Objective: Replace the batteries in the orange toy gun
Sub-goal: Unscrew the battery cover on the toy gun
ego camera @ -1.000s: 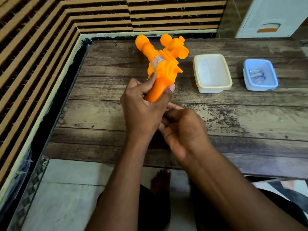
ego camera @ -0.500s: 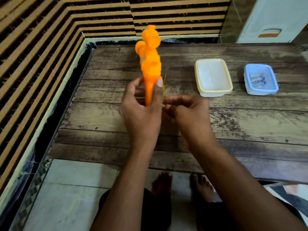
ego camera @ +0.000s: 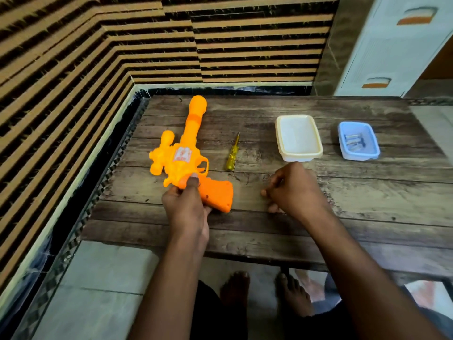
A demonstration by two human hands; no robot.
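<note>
A dark, worn wooden table [ego camera: 367, 204] stands in a corner against a wall of black-and-tan horizontal stripes, with a white cabinet [ego camera: 397, 45] behind its far right edge. The orange toy gun [ego camera: 188, 155] now lies flat on the table, barrel pointing toward the wall and grip toward the person; half a second ago it was held upright in the air, edge-on to the camera. The left hand [ego camera: 188, 212] grips the gun where body and grip meet, thumb across the top and fingers curled underneath. Just right of the gun lies a small yellow-handled screwdriver [ego camera: 232, 155], tip toward the wall, apart from both hands; in the earlier frame a thin yellowish object showed between the hands beside the gun. The right hand [ego camera: 291, 190] has moved away from the gun and now sits to the right of it, near the table surface, fingers curled inward; whether it holds anything cannot be told. Farther right of the gun stands a cream tray [ego camera: 316, 153], and beyond it a blue tray [ego camera: 343, 148] holding several batteries [ego camera: 354, 143]. Both trays keep their earlier places. Bare feet show below the table's near edge.
</note>
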